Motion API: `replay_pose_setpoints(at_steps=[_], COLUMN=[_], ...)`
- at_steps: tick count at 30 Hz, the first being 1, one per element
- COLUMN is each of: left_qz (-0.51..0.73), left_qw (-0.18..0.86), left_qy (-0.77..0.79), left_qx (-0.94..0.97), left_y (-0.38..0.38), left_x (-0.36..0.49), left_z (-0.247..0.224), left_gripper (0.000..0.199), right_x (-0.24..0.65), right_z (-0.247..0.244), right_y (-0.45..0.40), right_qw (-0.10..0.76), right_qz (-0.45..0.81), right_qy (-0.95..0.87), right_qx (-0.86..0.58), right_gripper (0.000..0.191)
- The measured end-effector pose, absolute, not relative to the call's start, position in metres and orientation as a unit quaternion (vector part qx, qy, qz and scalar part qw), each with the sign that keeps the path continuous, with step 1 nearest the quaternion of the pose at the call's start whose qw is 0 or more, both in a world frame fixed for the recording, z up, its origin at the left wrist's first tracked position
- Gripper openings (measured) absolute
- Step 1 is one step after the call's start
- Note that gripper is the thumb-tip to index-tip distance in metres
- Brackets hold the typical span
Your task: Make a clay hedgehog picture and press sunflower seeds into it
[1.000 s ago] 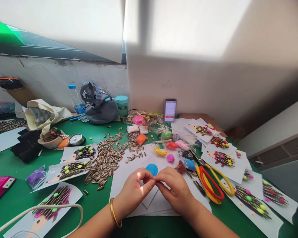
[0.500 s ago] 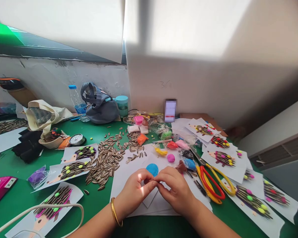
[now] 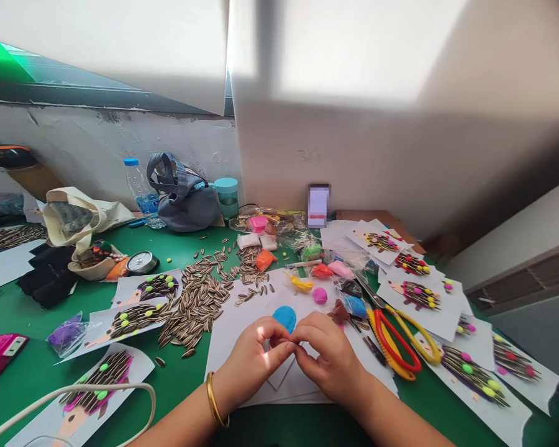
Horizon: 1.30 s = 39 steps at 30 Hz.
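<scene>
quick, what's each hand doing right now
Left hand: fingers pinched shut against the right hand's, over the white paper; contents hidden.
Right hand: pinched the same way; contents hidden.

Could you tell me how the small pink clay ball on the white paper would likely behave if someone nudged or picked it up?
The pink clay ball looks round, so it would probably roll on the smooth paper. It seems small, likely very light. Being modelling clay, it may dent under a firm pinch.

Small piece pinched between left hand (image 3: 251, 357) and right hand (image 3: 328, 357) — hidden by fingertips, unidentifiable.
</scene>
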<state>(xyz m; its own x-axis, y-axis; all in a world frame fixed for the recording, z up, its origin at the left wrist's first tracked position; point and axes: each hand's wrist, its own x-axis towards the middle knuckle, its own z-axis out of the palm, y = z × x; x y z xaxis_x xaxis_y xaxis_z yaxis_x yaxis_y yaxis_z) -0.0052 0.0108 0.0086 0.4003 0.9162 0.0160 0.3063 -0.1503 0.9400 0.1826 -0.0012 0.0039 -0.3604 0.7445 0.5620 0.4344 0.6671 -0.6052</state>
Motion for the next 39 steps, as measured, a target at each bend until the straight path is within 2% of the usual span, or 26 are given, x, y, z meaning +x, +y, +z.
replay_pose_setpoints(at_steps=[39], left_qz=[0.345], left_qw=[0.420], left_qy=[0.454], left_qx=[0.705], left_y=[0.0102], left_x=[-0.0052], left_z=[0.0055], left_gripper=[0.029], right_x=[0.1760], right_z=[0.0043], right_y=[-0.0027], right_qw=[0.412], right_qz=[0.114], right_qy=[-0.810], right_qx=[-0.401], right_gripper=[0.015])
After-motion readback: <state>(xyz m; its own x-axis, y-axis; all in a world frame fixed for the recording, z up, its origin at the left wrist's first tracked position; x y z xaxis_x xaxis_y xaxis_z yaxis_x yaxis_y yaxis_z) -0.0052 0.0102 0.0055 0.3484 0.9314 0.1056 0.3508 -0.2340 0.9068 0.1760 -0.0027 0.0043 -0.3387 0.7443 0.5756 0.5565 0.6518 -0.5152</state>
